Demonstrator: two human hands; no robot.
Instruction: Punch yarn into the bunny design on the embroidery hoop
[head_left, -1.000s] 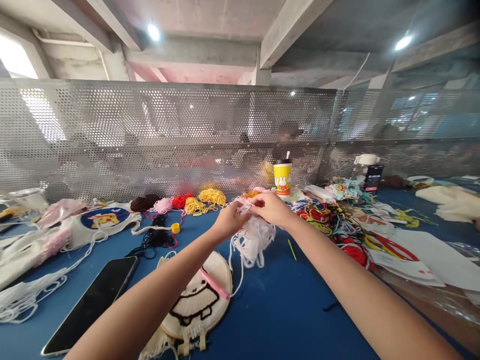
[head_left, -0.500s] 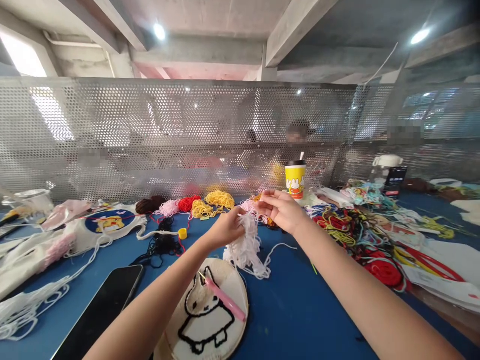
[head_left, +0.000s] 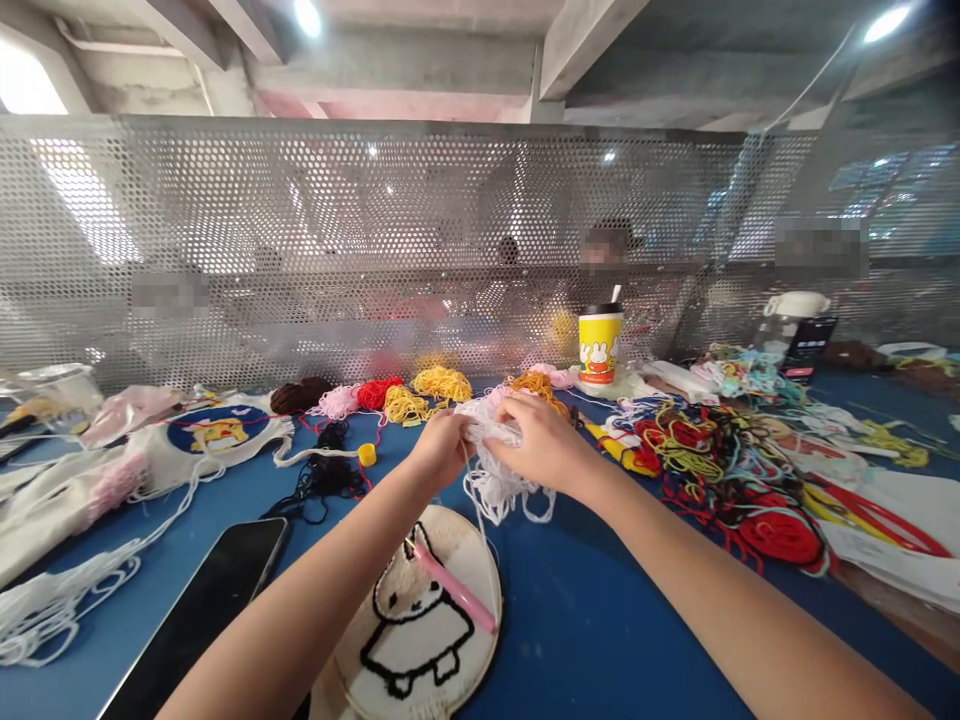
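Between my two hands is a loose bundle of white yarn, its loops hanging down over the blue table. My left hand grips the bundle's left side with closed fingers. From the right, my right hand wraps its fingers round the upper part of the same yarn. Below them lies a round embroidery hoop with a rabbit outlined in black yarn and its head partly filled. A pink punch needle rests across the hoop, and a strand of white yarn runs down to it.
A black phone lies left of the hoop. Black yarn and a yellow cap are behind it. Yellow yarn, a yellow cup and a perforated metal screen stand farther back. Tangled coloured yarn covers the right.
My right hand has come down and closed on the white yarn beside my left hand. The bundle has risen slightly and is more gathered. The view has tilted a little downward.
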